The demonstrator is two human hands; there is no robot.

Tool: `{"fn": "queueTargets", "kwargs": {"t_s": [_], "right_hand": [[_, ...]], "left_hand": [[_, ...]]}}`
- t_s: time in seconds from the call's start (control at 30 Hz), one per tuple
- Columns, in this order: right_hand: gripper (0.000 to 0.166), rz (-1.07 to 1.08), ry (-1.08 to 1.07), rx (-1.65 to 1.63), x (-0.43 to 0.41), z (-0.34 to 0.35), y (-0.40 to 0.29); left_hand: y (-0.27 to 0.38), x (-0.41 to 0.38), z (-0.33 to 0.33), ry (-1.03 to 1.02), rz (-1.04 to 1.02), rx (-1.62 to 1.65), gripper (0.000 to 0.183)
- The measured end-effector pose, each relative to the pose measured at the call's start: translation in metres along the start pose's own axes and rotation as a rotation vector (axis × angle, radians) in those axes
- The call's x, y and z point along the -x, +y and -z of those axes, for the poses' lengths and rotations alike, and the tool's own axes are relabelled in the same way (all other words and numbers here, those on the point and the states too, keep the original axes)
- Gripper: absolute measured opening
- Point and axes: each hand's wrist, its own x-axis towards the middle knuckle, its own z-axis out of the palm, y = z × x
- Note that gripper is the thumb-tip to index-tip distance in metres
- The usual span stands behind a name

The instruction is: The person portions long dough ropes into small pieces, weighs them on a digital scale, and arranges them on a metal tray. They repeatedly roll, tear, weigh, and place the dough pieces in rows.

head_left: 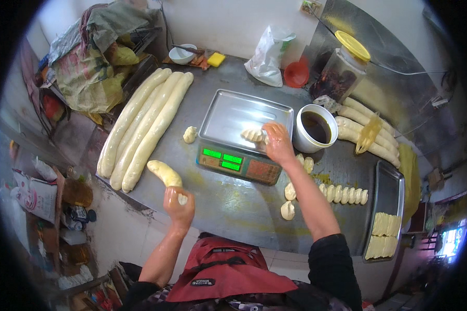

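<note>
My left hand (179,206) is closed around one end of a short dough roll (165,173); a bit of dough shows at the fist's near side. My right hand (277,142) is over the right part of the steel pan (233,112) of a digital scale (239,163), its fingers at a row of dough pieces (253,135); whether they grip a piece is hidden. Left of the scale sits a small dough lump (190,135). Long oiled dough rolls (151,128) lie farther left. Under and beside my right forearm are cut dough pieces (287,210) and a row of slices (344,194).
A white tub of dark liquid (315,128) stands right of the scale. Behind are a plastic bag (270,56), a red funnel (296,74) and a yellow-lidded jar (340,70). More dough rolls (367,128) and a metal tray of dough strips (383,237) are at the right.
</note>
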Motion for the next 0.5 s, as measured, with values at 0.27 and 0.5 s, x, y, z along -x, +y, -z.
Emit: {"fn": "queueTargets", "kwargs": {"t_s": [0.27, 0.5], "right_hand": [[0.042, -0.478, -0.127, -0.542, 0.055, 0.025, 0.005], [0.039, -1.253, 0.612, -0.88, 0.291, -0.005, 0.01]], "left_hand": [[-0.012, 0.064, -0.087, -0.677, -0.301, -0.173, 0.021], [-0.014, 0.058, -0.119, -0.771, -0.317, -0.236, 0.03]]}}
